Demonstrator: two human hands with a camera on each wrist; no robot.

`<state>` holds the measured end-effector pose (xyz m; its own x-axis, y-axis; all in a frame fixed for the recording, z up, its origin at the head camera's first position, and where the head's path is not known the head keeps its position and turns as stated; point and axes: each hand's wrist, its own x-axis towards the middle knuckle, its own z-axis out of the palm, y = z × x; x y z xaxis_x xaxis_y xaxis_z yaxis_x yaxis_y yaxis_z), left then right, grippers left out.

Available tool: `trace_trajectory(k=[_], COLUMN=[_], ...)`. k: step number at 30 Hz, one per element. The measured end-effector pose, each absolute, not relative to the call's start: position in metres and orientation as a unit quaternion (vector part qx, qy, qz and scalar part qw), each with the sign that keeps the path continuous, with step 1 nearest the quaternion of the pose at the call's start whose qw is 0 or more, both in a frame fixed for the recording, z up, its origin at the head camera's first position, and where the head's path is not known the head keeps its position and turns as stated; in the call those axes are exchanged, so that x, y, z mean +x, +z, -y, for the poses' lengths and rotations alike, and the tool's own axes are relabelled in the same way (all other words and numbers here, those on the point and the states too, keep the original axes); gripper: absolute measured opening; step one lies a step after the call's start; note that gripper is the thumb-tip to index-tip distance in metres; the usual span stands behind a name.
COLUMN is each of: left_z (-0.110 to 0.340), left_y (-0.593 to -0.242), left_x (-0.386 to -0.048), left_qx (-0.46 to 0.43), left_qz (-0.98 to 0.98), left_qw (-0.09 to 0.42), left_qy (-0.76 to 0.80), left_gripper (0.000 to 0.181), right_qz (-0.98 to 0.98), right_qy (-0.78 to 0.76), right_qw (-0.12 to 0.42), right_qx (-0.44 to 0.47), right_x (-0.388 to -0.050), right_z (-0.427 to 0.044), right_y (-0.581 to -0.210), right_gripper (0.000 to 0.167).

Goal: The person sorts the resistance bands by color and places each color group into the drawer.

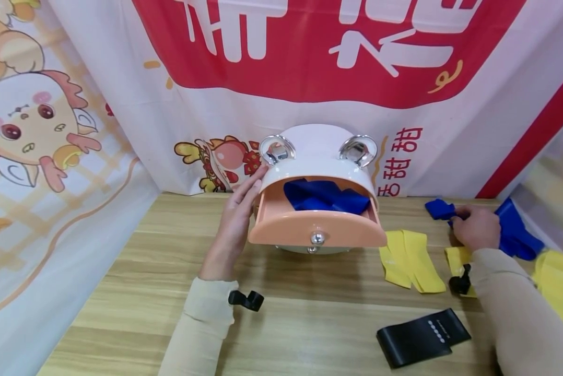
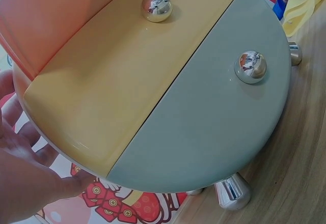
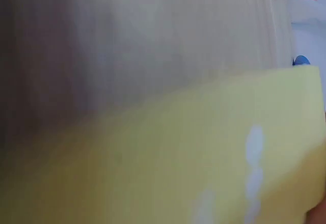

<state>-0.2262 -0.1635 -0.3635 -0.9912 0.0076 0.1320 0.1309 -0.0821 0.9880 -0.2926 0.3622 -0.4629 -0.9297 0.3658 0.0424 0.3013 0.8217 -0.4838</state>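
Observation:
A small rounded cabinet (image 1: 320,141) with ring-shaped silver ears stands against the back cloth. Its orange top drawer (image 1: 281,230) is pulled out and holds a folded blue band (image 1: 326,197). In the left wrist view, the yellow drawer (image 2: 117,76) and grey-green drawer (image 2: 214,102) below are closed. My left hand (image 1: 236,219) rests against the cabinet's left side, fingers extended. At the back right, my right hand (image 1: 478,227) pinches a blue band (image 1: 440,210); more blue band (image 1: 516,230) lies behind that hand.
Yellow bands (image 1: 410,261) lie right of the cabinet, with another yellow band (image 1: 561,282) at the far right. A yellow band (image 3: 214,142), blurred, fills much of the right wrist view. Nearer me lies a black band (image 1: 422,337) on the wooden table (image 1: 300,334).

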Motion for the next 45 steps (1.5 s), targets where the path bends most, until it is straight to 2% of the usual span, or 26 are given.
trace_trajectory(k=[4, 16, 21, 32, 34, 41, 45], left_z=[0.163, 0.165, 0.166, 0.167, 0.167, 0.167, 0.165], left_y=[-0.364, -0.362, -0.362, -0.364, -0.364, -0.369, -0.367], left_x=[-0.226, -0.227, -0.226, -0.224, -0.224, -0.224, -0.226], left_qx=[-0.049, -0.050, -0.050, -0.050, -0.052, -0.048, -0.059], left_qz=[0.676, 0.672, 0.671, 0.672, 0.672, 0.675, 0.677], left_qw=[0.043, 0.049, 0.050, 0.051, 0.051, 0.042, 0.041], left_qy=[-0.734, -0.737, -0.738, -0.738, -0.737, -0.735, -0.733], left_gripper=[0.043, 0.043, 0.044, 0.044, 0.044, 0.044, 0.044], right_qz=[0.927, 0.887, 0.864, 0.822, 0.812, 0.740, 0.720], right_qy=[0.297, 0.386, 0.428, 0.517, 0.536, 0.645, 0.671], right_qw=[0.079, 0.102, 0.089, 0.057, 0.059, 0.075, 0.086], right_qx=[-0.217, -0.230, -0.249, -0.232, -0.222, -0.176, -0.157], right_x=[-0.292, -0.286, -0.284, -0.274, -0.270, -0.256, -0.248], right_z=[-0.364, -0.357, -0.353, -0.331, -0.324, -0.303, -0.293], right_y=[-0.464, -0.439, -0.428, -0.399, -0.391, -0.370, -0.359], right_gripper=[0.042, 0.050, 0.049, 0.045, 0.042, 0.015, 0.014])
